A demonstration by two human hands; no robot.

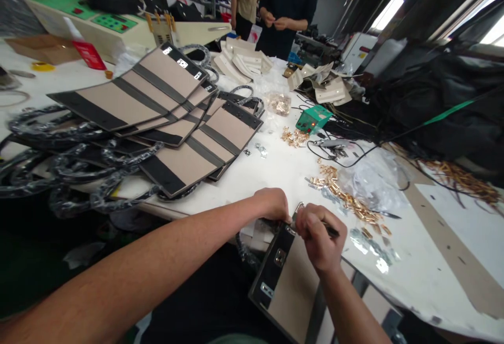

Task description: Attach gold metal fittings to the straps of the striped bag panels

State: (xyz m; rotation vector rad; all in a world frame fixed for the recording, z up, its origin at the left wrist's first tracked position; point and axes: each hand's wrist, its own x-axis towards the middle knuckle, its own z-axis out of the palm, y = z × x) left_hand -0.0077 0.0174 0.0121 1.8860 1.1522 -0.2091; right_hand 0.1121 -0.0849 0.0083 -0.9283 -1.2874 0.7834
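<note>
One white table (panels atop), windows; people beyond

At the near edge of the bench is one panel. A stack of panels lies toward the left end, handles jutting out below it. Behind the stack, toward the far left corner, a box sits left of a bottle, both before a machine. Right of the stack stands a device, clips before it; nearer lie metal pieces beside a plastic bag.
</note>
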